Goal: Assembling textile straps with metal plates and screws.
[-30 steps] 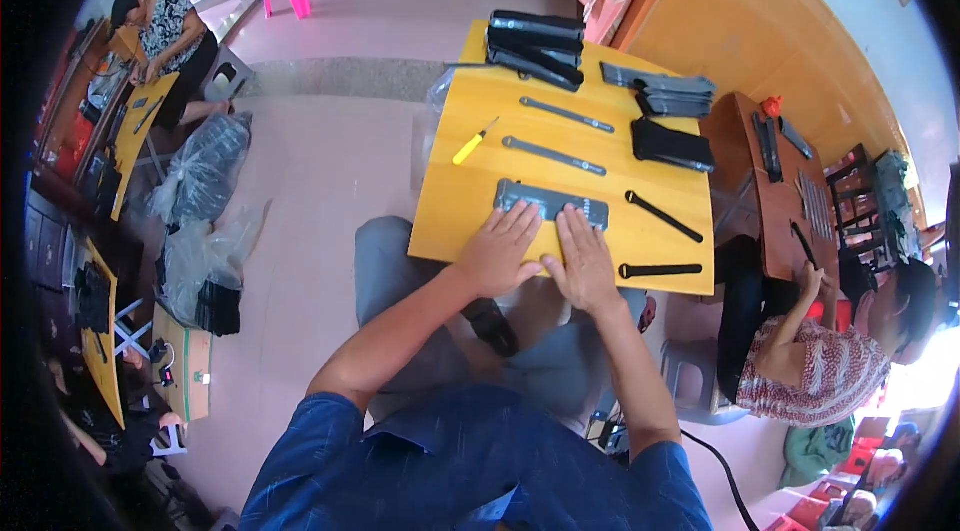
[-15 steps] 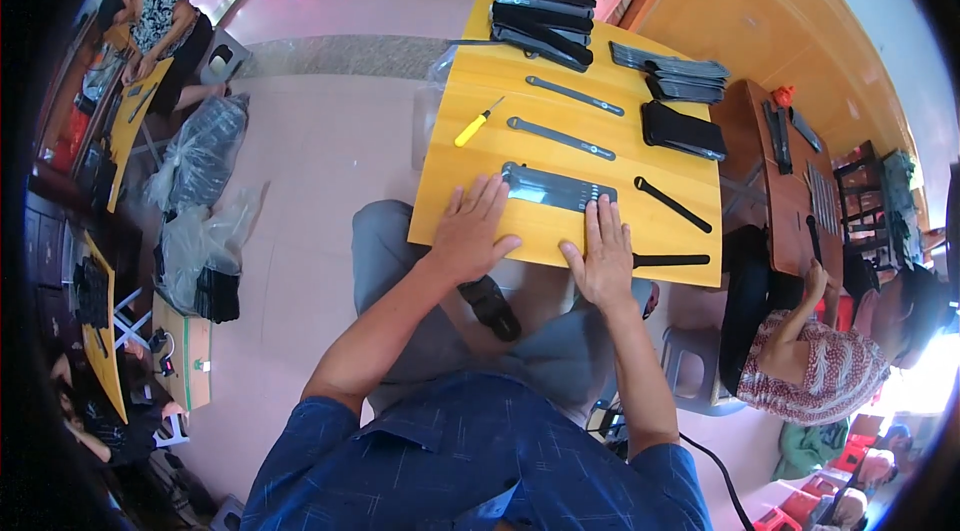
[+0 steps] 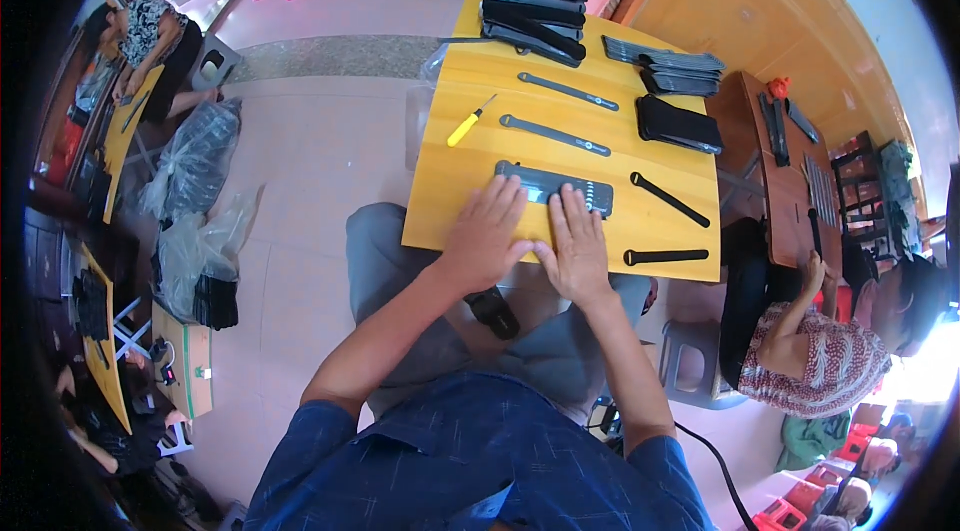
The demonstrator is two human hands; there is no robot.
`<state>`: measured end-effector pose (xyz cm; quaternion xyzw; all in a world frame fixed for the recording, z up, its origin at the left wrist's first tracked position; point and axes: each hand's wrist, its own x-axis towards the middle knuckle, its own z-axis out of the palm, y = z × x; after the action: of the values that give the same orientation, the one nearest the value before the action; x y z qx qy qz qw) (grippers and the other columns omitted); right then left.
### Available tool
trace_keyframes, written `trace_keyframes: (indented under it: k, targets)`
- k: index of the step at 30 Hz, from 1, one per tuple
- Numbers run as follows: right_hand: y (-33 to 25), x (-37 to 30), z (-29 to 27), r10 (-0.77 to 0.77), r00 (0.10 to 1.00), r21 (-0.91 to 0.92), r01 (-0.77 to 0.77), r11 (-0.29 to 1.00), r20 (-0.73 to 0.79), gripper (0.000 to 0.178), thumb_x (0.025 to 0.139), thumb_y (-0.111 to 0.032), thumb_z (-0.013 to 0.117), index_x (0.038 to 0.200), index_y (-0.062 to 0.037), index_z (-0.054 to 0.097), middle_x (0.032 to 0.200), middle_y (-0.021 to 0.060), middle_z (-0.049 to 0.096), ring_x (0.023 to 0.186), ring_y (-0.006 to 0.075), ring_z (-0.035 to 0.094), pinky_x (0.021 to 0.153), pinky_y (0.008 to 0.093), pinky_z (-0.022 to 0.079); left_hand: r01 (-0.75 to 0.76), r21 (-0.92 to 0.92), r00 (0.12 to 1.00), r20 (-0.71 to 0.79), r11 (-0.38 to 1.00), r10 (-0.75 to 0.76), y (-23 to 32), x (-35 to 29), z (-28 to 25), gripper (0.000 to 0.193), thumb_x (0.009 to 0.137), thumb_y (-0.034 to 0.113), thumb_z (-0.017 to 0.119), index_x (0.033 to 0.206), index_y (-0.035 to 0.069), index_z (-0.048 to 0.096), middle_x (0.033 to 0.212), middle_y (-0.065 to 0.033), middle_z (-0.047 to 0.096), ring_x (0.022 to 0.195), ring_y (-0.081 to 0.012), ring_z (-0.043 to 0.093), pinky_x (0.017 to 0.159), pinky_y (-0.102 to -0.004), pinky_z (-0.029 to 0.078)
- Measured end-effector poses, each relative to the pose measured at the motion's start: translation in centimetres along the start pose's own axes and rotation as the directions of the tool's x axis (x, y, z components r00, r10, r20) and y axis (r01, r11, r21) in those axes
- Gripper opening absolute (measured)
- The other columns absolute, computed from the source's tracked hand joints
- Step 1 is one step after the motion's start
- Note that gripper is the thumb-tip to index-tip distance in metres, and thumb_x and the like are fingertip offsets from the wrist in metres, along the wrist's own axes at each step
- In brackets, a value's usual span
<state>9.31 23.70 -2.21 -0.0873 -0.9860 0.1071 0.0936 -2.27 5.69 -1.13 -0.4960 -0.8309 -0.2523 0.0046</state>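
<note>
A flat dark grey packet (image 3: 590,193) with a glossy clear patch lies crosswise near the front of the yellow table (image 3: 455,193). My left hand (image 3: 487,233) lies flat, its fingertips on the packet's left part. Beside it my right hand (image 3: 578,246) is flat too, fingertips over the packet's middle and right part; the two thumbs meet or nearly so. Both hands are open. Beyond the packet are a grey strap (image 3: 555,135) and a second grey strap (image 3: 570,92). Right of it lie a black strap (image 3: 670,200) and another black strap (image 3: 666,257), each with a loop end.
A yellow-handled pointed tool (image 3: 465,128) lies at the table's left. Black bundles (image 3: 535,21), stacked grey straps (image 3: 665,64) and a black stack (image 3: 680,124) stand at the back. A co-worker (image 3: 810,356) sits right at a brown table (image 3: 785,201). Plastic bags (image 3: 205,156) lie left.
My right hand has slid left along the packet toward my left hand, bringing the thumbs together. My left hand has shifted slightly right. The view has moved a little.
</note>
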Motion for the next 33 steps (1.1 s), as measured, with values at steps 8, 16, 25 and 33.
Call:
trace_keyframes:
  k: [8,16,25,33]
  targets:
    - [2.2,-0.6,-1.0,0.059,0.996,-0.049,-0.055,0.997,0.072,0.079,0.1,-0.055,0.051,0.158,-0.0038,0.035,0.167,0.0179,0.03,0.155,0.0342,0.028,0.123,0.0557,0.024,0.044,0.012,0.993,0.108,0.999,-0.045,-0.8,1.5,1.4,0.086,0.093,0.046,0.066,0.156,-0.003,0.034,0.165,-0.0203,0.031,0.154,-0.0375,0.026,0.124,-0.0539,0.022]
    - [2.9,-1.5,-0.1,0.164,0.986,-0.093,-0.162,0.982,0.012,0.083,0.1,-0.061,0.05,0.16,-0.0067,0.033,0.168,0.0199,0.025,0.156,0.0378,0.023,0.123,0.0556,0.025,0.138,0.125,0.983,0.102,0.982,-0.151,-1.9,-0.5,1.0,0.091,0.094,0.053,0.063,0.16,0.0,0.027,0.168,-0.018,0.026,0.157,-0.0358,0.021,0.125,-0.0558,0.017]
    - [3.2,-3.5,-2.5,0.235,0.969,0.007,-0.235,0.972,-0.077,0.078,0.099,-0.052,0.058,0.157,-0.0045,0.038,0.166,0.0231,0.028,0.153,0.0393,0.027,0.122,0.0574,0.025,0.133,0.143,0.988,0.055,0.981,-0.142,-2.0,-0.9,1.4,0.088,0.095,0.052,0.063,0.159,0.002,0.029,0.166,-0.02,0.028,0.154,-0.041,0.024,0.122,-0.0616,0.021]
    - [6.6,-9.5,-5.5,0.271,0.959,0.071,-0.266,0.961,-0.078,0.078,0.086,-0.036,0.077,0.152,-0.0079,0.045,0.161,0.0189,0.037,0.15,0.0382,0.034,0.119,0.0588,0.03,-0.148,-0.07,0.989,-0.041,0.987,0.145,3.1,-3.0,0.6,0.08,0.082,0.028,0.078,0.151,0.006,0.044,0.156,-0.0196,0.043,0.147,-0.0427,0.035,0.12,-0.0584,0.027]
